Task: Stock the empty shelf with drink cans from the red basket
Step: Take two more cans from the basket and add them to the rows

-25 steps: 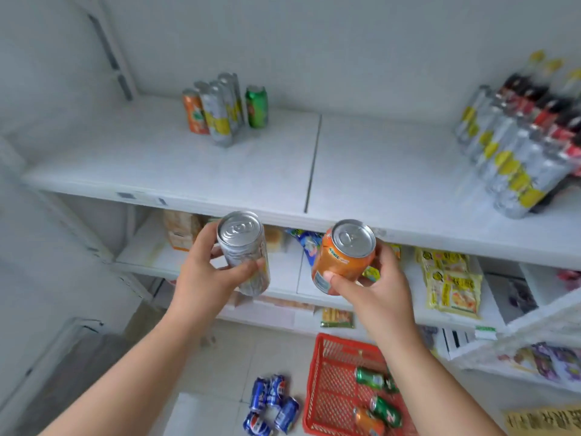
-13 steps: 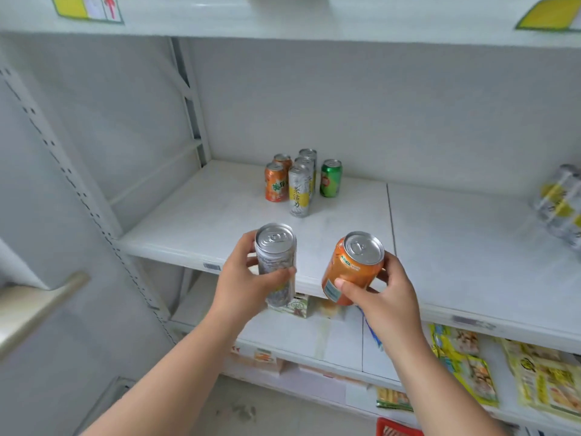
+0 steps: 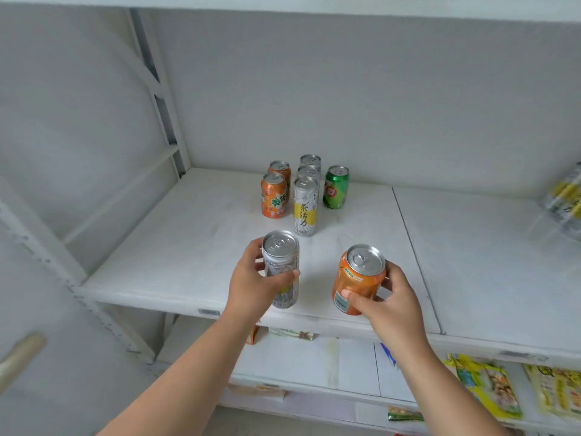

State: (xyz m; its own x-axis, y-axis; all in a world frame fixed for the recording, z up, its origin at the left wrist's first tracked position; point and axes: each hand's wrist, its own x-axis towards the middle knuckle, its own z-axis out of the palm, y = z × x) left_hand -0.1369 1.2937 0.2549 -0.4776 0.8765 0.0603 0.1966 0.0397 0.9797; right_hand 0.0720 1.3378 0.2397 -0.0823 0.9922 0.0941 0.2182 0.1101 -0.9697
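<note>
Silver slim can (image 3: 280,268) gripped in left hand (image 3: 251,286), orange can (image 3: 357,278) gripped tilted in right hand (image 3: 388,306), both over shelf (image 3: 188,247) front edge. Risk: tall can tips into standing cans (image 3: 301,193) if set down crooked.

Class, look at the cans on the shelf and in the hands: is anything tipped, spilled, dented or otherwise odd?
Nothing stands out. The six cans on the shelf stand upright in neat rows, and the silver can and orange can look undamaged.
</note>
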